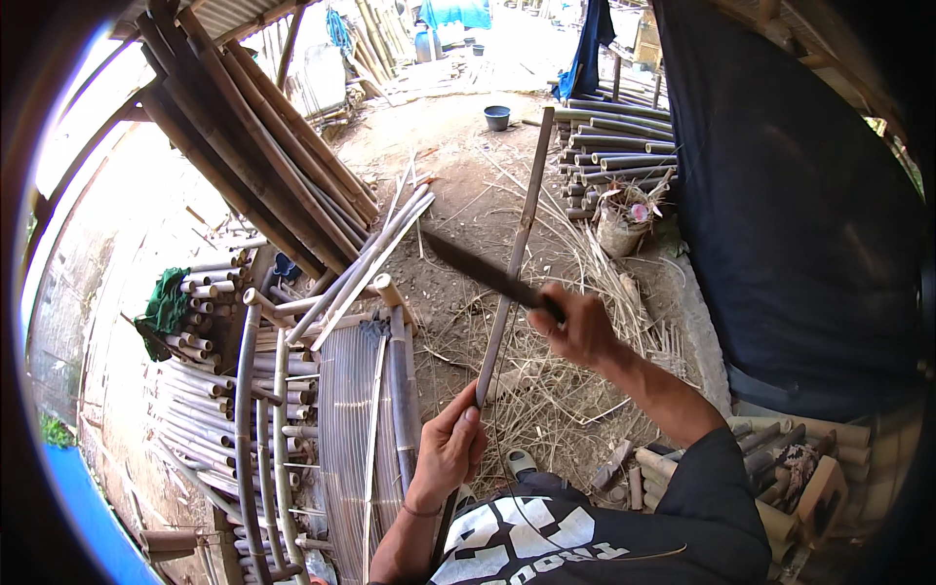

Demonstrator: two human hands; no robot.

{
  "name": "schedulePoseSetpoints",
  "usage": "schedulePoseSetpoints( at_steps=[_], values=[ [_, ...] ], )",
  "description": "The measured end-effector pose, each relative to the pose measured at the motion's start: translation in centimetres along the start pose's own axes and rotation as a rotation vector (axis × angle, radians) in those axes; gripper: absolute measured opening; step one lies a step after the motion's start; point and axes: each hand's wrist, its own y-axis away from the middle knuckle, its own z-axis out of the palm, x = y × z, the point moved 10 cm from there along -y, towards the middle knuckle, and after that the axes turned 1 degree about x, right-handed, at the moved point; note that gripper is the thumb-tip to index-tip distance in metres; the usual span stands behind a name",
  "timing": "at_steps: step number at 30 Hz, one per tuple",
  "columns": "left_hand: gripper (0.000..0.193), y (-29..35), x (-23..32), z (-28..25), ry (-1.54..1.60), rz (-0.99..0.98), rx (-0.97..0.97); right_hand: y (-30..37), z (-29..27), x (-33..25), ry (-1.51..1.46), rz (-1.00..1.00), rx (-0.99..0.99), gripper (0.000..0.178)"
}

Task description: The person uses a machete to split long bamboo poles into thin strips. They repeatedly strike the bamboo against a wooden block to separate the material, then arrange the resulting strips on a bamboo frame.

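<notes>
My left hand is closed around the lower part of a long, narrow bamboo strip, which slants up and away from me. In my right hand is the handle of a machete with a dark, broad blade. The blade points to the far left and crosses the strip at about its middle. Whether its edge touches the strip I cannot tell. A slatted bamboo bench stands just left of my left hand, with a thin pale strip lying along its seat.
Thin shavings litter the ground around my feet. Tall bamboo poles lean at the far left; cut poles lie stacked below. Another bamboo stack and a sack stand far right, beside a dark tarp. A bucket sits farther off.
</notes>
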Motion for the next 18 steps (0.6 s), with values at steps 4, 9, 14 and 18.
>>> schedulePoseSetpoints(
  at_steps=[4,9,14,18],
  values=[
    [0.042,1.5,-0.8,-0.2,0.015,-0.025,0.033,-0.2,0.6,1.9,0.047,-0.028,0.062,0.055],
    [0.042,2.3,-2.0,-0.1,0.041,-0.010,0.072,0.8,2.0,2.1,-0.070,0.086,-0.049,0.047],
    [0.042,2.9,-2.0,0.3,-0.018,-0.079,0.103,-0.3,0.7,3.0,0.144,-0.021,0.039,0.048],
    [0.042,2.8,-2.7,0.3,-0.026,-0.081,0.115,1.1,1.7,3.1,-0.009,0.028,-0.063,0.050]
  ],
)
